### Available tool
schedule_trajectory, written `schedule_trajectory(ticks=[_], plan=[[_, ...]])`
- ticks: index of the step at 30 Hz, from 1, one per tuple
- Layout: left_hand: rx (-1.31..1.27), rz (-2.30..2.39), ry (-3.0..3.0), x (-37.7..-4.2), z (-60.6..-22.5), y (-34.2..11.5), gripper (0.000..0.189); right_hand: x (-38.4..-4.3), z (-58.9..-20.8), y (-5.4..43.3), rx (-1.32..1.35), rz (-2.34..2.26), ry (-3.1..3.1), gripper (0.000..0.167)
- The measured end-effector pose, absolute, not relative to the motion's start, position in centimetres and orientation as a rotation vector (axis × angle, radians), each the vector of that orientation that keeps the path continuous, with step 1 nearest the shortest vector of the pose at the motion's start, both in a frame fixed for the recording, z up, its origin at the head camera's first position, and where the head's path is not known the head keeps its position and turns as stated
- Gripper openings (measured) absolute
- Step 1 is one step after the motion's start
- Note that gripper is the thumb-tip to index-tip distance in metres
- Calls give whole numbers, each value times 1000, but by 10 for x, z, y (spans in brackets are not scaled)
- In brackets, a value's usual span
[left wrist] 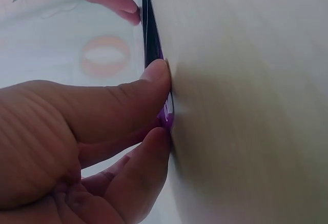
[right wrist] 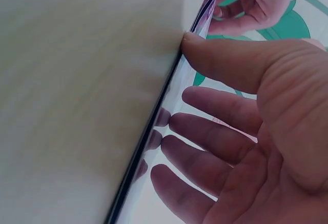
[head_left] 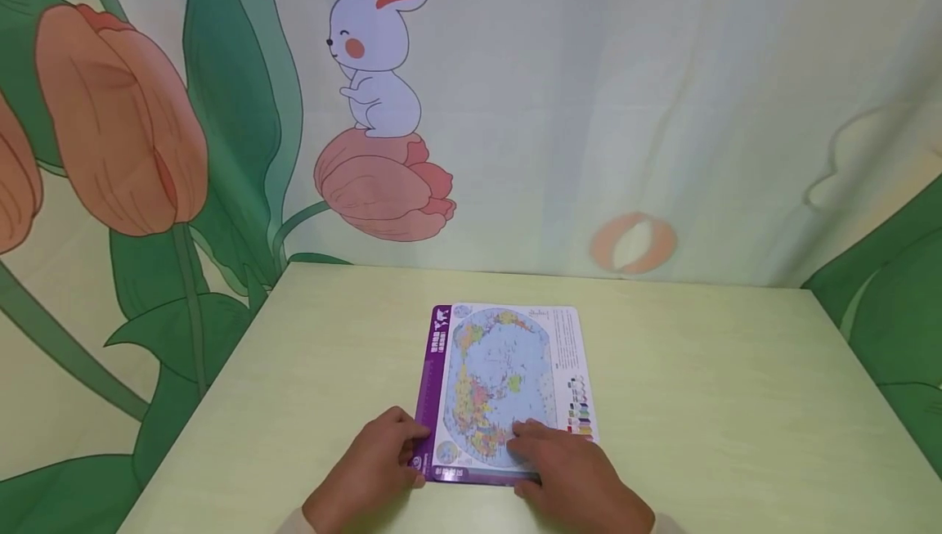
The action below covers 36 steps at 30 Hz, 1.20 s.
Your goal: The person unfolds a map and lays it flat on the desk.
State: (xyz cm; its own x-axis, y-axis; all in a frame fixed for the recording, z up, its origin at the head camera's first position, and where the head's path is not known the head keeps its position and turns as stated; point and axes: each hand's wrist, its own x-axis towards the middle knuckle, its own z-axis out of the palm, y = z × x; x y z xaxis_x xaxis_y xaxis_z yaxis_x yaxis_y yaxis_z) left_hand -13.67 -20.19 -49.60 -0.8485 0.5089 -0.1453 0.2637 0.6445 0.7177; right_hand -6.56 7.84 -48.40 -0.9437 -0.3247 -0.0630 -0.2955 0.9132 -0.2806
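Observation:
A laminated world map (head_left: 500,379) with a purple border strip lies on the table, its print turned sideways to me. At its near left corner, the left hand (head_left: 379,456) holds the edges between thumb and bent fingers. The left wrist view shows that thumb (left wrist: 154,78) and a fingertip close together on the purple corner (left wrist: 166,114). My right hand (head_left: 570,468) rests over the near right part of the map, fingers loosely extended on the glossy face. Its thumb (right wrist: 197,47) touches the near edge, which appears as a thin dark line (right wrist: 148,129) in the right wrist view.
The pale yellow-green table (head_left: 721,387) extends on both sides of the map. Behind it hangs a curtain (head_left: 530,109) printed with tulips, leaves and a white rabbit (head_left: 379,68), meeting the table's far edge.

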Motion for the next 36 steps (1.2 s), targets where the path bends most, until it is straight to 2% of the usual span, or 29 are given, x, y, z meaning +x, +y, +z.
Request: schedule_trajectory(ticks=[28,36], plan=[[680,882,2618,-142,-495,-198,54,-88,-484,31,-695,-300,2971,42],[759,832,2652,-140,-491,-196,43,-90,-486,24,-771,-249,2993,38]])
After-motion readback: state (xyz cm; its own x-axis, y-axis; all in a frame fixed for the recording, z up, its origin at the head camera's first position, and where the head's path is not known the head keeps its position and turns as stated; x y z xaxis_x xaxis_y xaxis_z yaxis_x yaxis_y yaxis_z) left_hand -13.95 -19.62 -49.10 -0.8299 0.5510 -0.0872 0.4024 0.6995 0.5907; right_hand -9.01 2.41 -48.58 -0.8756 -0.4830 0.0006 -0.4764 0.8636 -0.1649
